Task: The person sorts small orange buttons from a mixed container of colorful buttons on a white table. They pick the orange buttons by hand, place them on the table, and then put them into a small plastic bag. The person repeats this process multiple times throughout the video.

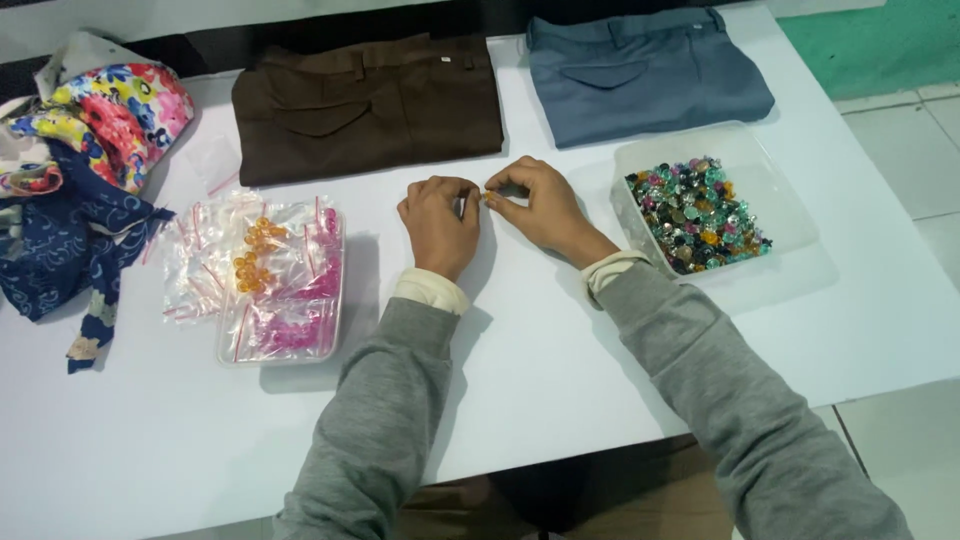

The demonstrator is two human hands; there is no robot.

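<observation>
Head view: left hand (440, 225) and right hand (535, 205) pinching one small bead (484, 197) together mid-tabletop (560, 370); bagging step judged underway, steady pinch needed.

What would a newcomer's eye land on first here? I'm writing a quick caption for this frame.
Probably the two hands, left hand and right hand, meeting at the table's centre and pinching something tiny between the fingertips. Next, the clear tub of multicoloured beads at the right, and the tray of small zip bags with orange and pink beads at the left. Folded brown trousers and blue-grey trousers lie along the far edge.
</observation>
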